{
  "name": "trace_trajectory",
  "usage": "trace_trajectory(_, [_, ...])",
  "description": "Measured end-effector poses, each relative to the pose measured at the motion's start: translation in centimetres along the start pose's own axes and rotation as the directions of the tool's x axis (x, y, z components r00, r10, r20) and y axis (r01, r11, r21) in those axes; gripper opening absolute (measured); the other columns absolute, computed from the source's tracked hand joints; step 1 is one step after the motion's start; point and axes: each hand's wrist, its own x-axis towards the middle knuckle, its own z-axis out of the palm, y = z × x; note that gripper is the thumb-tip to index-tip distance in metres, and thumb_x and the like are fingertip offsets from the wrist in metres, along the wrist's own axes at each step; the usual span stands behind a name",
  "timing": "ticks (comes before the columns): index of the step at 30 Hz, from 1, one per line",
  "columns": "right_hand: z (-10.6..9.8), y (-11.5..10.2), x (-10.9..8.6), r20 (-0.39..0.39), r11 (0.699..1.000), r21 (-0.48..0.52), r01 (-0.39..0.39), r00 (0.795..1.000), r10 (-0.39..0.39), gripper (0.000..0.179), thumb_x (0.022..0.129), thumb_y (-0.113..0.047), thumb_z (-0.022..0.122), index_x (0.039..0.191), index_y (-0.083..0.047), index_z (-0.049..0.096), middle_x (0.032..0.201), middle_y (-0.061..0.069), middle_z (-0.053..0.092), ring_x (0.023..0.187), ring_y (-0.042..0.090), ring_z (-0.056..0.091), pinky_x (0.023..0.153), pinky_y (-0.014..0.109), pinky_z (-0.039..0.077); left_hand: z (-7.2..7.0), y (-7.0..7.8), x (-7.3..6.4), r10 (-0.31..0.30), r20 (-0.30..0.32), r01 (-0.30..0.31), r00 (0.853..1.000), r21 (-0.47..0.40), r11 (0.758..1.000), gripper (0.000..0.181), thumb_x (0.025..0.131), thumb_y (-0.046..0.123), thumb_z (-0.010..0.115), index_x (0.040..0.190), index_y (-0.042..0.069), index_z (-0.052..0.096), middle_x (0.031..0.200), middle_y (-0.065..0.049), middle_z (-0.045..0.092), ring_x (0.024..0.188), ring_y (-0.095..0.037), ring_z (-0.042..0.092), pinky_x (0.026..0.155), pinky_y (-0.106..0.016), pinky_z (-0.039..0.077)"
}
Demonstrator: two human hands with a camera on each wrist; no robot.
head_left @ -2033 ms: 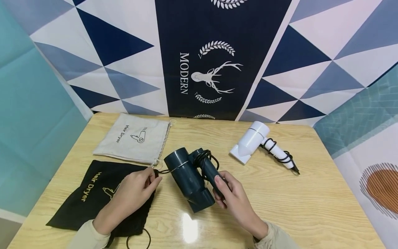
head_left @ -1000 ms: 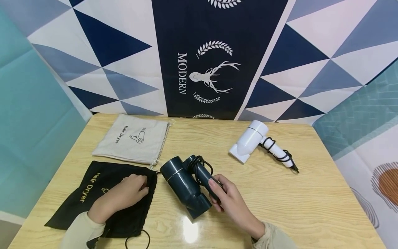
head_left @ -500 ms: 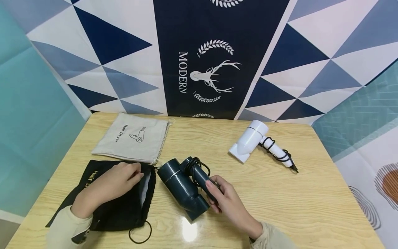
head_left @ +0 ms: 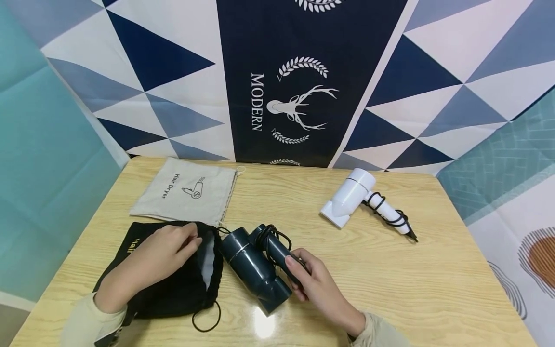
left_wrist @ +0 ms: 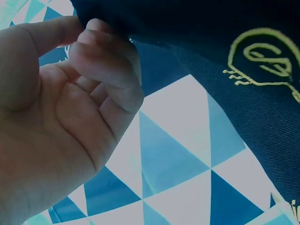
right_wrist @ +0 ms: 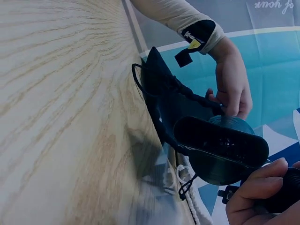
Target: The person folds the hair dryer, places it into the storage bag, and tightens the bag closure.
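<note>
My left hand (head_left: 149, 258) pinches the upper layer of a black drawstring bag (head_left: 182, 296) with gold "Hair Dryer" print and holds it raised. The bag's mouth gapes to the right, a pale lining strip inside. In the left wrist view, thumb and fingers meet on the black cloth (left_wrist: 187, 28). My right hand (head_left: 318, 284) grips the handle of a dark blue-green hair dryer (head_left: 253, 267), black cord wound round it. The dryer's round rear end is at the bag's mouth; its flat nozzle (right_wrist: 220, 145) faces the right wrist camera.
A beige "Hair Dryer" pouch (head_left: 191, 193) lies flat behind the black bag. A white hair dryer (head_left: 351, 195) with its cord wound round the handle lies at the back right of the wooden table (head_left: 390, 299). A patterned cloth backdrop (head_left: 282, 86) stands behind.
My left hand has moved left from the bag's right edge and lifted the upper layer, so the mouth gapes. My right hand has brought the dark hair dryer left and nearer me, to the mouth.
</note>
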Motion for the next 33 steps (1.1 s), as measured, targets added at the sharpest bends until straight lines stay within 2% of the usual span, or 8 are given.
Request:
trace_trajectory(6, [0.5, -0.1, -0.1, 0.039, 1.0, -0.013, -0.025, 0.999, 0.026, 0.034, 0.106, -0.029, 0.049, 0.111, 0.004, 0.053, 0.065, 0.004, 0.051, 0.045, 0.009, 0.044, 0.041, 0.019, 0.037, -0.2, 0.5, 0.0, 0.024, -0.018, -0.024, 1.0, 0.005, 1.0, 0.025, 0.099, 0.017, 0.059, 0.076, 0.019, 0.051, 0.058, 0.009, 0.036, 0.051, -0.004, 0.039, 0.048, -0.023, 0.033])
trace_trajectory(12, [1.6, -0.3, 0.8, 0.11, 1.0, -0.025, 0.0, 0.994, 0.003, 0.031, 0.106, -0.03, 0.05, 0.11, 0.001, 0.054, 0.066, 0.003, 0.051, 0.047, 0.008, 0.044, 0.043, 0.019, 0.038, -0.5, 0.6, -0.2, 0.015, -0.024, -0.015, 1.0, -0.003, 1.0, 0.025, 0.1, 0.017, 0.059, 0.077, 0.019, 0.05, 0.058, 0.008, 0.037, 0.051, -0.004, 0.038, 0.048, -0.023, 0.033])
trace_trajectory(19, [2.7, 0.2, 1.4, 0.183, 0.999, -0.048, 0.001, 0.983, 0.007, 0.027, 0.106, -0.032, 0.049, 0.109, -0.006, 0.056, 0.066, 0.0, 0.052, 0.048, 0.009, 0.045, 0.044, 0.019, 0.041, -0.1, 0.6, -0.5, 0.013, -0.041, -0.014, 0.999, -0.031, 0.999, 0.024, 0.1, 0.016, 0.059, 0.077, 0.02, 0.052, 0.058, 0.01, 0.037, 0.05, -0.002, 0.037, 0.047, -0.022, 0.033])
trace_trajectory(24, [2.9, 0.4, 1.4, 0.198, 0.998, -0.062, -0.011, 0.98, 0.023, 0.028, 0.106, -0.034, 0.049, 0.108, -0.007, 0.056, 0.065, 0.0, 0.051, 0.047, 0.008, 0.045, 0.045, 0.018, 0.04, 0.0, 0.7, -0.5, 0.017, -0.046, -0.019, 0.999, -0.045, 0.999, 0.022, 0.1, 0.017, 0.058, 0.079, 0.02, 0.053, 0.055, 0.012, 0.035, 0.046, -0.001, 0.036, 0.045, -0.022, 0.032])
trace_trajectory(33, [3.2, 0.0, 1.9, 0.205, 0.992, -0.115, 0.044, 0.978, -0.019, 0.026, 0.106, -0.035, 0.049, 0.108, -0.011, 0.057, 0.062, 0.0, 0.051, 0.044, 0.007, 0.045, 0.042, 0.02, 0.04, -0.4, 1.0, -0.6, -0.001, -0.031, -0.001, 1.0, -0.045, 0.999, 0.018, 0.1, 0.018, 0.058, 0.083, 0.017, 0.057, 0.055, 0.011, 0.037, 0.046, -0.001, 0.038, 0.045, -0.021, 0.032])
